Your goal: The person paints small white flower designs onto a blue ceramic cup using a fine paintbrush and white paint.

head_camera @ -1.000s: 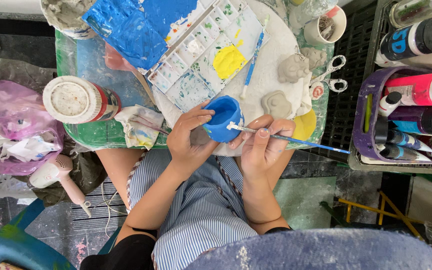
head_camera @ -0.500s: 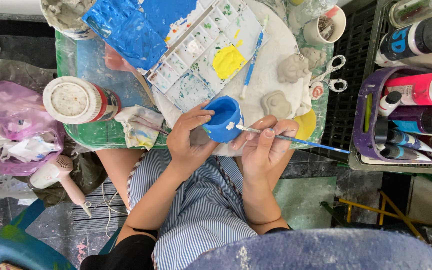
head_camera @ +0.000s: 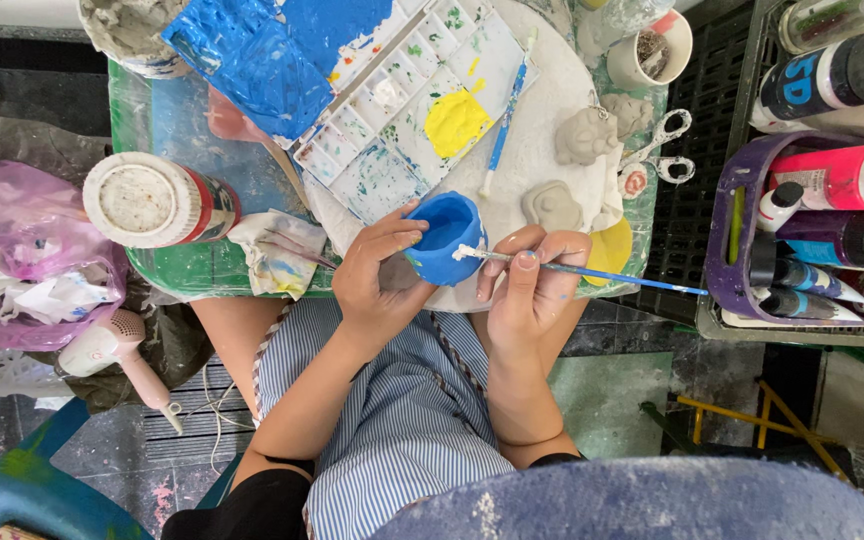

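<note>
Brush (head_camera: 592, 272) tip touches blue cup (head_camera: 444, 238) rim — left hand (head_camera: 377, 283) cradling.

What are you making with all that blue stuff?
A person is painting a small blue cup. The left hand holds the cup from the side, over the edge of the round white board. The right hand holds a thin blue-handled brush, and its bristle tip touches the cup's rim. On the board lie a paint palette with yellow and blue paint, a second brush and unpainted grey clay figures. Paint bottles sit in a purple basket to the right.
</note>
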